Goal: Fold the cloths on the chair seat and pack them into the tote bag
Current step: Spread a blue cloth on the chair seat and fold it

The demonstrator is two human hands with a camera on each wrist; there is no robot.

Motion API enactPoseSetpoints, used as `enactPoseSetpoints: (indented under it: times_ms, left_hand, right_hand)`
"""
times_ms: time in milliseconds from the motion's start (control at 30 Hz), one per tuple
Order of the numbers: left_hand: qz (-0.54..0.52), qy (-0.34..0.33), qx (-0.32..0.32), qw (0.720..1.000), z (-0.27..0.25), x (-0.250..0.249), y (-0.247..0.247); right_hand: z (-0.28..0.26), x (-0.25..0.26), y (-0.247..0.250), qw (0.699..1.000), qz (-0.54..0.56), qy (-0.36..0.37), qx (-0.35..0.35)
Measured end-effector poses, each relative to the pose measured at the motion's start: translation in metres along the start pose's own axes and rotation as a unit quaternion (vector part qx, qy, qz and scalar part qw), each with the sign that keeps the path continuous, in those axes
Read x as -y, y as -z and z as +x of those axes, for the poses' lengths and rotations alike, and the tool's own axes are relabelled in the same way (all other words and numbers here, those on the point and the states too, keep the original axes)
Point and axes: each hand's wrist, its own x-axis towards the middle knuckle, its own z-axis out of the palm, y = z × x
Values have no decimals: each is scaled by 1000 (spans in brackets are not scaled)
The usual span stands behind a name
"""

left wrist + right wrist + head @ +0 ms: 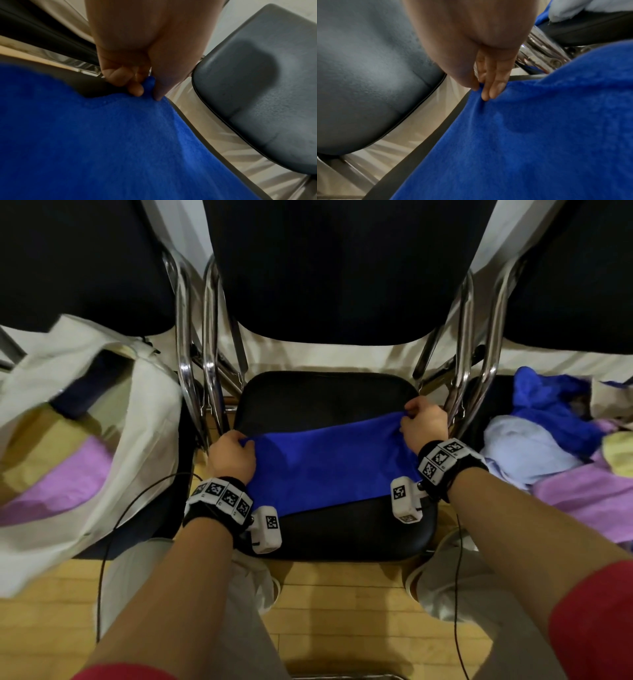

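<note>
At far left the tote slumps open on the left chair, with a pink cloth and something dark already inside; its mouth faces the middle seat.

On the middle seat lies the blue cloth, long axis running left to right, near edge flat on the seat. The left hand pinches the cloth's far-left corner between thumb and curled fingers. The right hand pinches the far-right corner, thumb against two fingertips. Each grip is closed on cloth, and the far edge sags a little between them.

The whole cloth lies on the near side of both grips, so the coming fold probably brings the two held corners toward the person, onto the near edge. Bare seat shows beyond the far edge. The chrome chair tubes stand close to either hand and could catch a corner if the cloth swings sideways. The wrist cameras hang over the cloth's near corners.

At right, the other chair holds the waiting pile: dark blue, pale blue, pink and yellow cloths, unfolded. The left hand is nearer the tote, the right nearer the pile.
</note>
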Motion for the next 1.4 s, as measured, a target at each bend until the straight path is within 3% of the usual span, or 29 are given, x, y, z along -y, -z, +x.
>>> enactPoseSetpoints:
  times_ms: [233,467,633,733,1033,1200,1300,1400]
  left_hand:
    - [-26,6,-35,999,-19,3,5]
    - [-52,60,13,997,-63,8,11]
    - [-15,87,59,994,-92,23,10]
    - [12,80,66,995,-108,25,9]
    - [46,88,72,992,-119,35,11]
    - [50,89,84,991,-123,41,10]
    - [49,91,82,991,-123,44,8]
    - [49,91,82,991,-123,46,7]
  right_hand:
    - [-30,-6,16,998,-3,58,-16]
    - [-59,-35,28,993,-104,-2,54]
    - [-80,-53,26,986,-118,-24,116]
    - [-88,-53,23,986,-119,-23,117]
    - [-106,-63,33,994,53,-77,63]
    - [-120,-73,39,983,100,-117,96]
    - [-127,-77,40,955,201,-167,138]
    - [-139,-71,51,898,333,-225,180]
